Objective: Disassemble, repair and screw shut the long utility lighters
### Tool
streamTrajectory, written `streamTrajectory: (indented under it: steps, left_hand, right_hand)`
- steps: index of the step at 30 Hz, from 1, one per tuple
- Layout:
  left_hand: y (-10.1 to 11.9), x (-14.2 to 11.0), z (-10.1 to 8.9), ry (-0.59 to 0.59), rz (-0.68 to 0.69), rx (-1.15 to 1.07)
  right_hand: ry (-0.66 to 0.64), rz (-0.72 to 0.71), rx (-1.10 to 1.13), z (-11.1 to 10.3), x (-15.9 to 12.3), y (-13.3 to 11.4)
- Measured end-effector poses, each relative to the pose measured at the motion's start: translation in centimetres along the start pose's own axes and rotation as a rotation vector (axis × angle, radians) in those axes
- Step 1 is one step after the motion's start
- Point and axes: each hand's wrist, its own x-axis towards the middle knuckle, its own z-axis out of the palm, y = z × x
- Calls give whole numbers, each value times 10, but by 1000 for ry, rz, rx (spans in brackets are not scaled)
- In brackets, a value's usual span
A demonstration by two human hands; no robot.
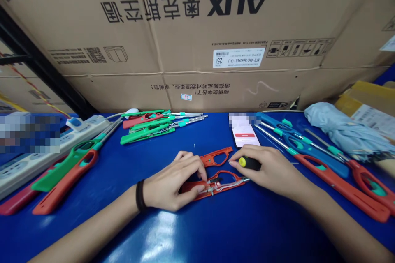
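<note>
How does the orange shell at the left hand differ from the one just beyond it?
The near shell carries white wires; the far shell shows none. The left hand holds the near shell; the far shell lies on the blue table. Both are orange, with a loop-shaped opening.

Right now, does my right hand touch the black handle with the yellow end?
Touching. The head view shows the right hand gripping the black handle, with its yellow end left visible.

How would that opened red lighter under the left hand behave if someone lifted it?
The opened lighter would probably feel light and fairly stiff, since its shell looks like thin plastic. With wires and inner parts exposed, pieces might slip out if tipped.
</note>
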Motion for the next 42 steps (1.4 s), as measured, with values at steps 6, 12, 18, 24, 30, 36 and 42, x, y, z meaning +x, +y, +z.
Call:
streamTrajectory:
  steps: [6,12,18,24,30,36,42]
  left_hand:
    - [3,0,-3,1,2,27]
    - [2,-1,-4,-21,-20,87]
    - [-2,-3,-9,-33,-48,100]
    - [4,2,1,26,-9,6]
    - [16,5,12,101,7,35]
    - [22,7,19,143,-9,151]
    - [27,11,29,146,-106,51]
  right_hand:
    - [-230,16,7,-6,1,-3]
    - [-300,39,3,-5,2,-5]
    - [-331,38,35,-5,1,-7]
    - [-323,0,8,-3,2,-12]
    - [-343,-3,11,1,2,-14]
    - [-332,-10,-25,1,1,-16]
    - [-343,11,-40,2,2,-21]
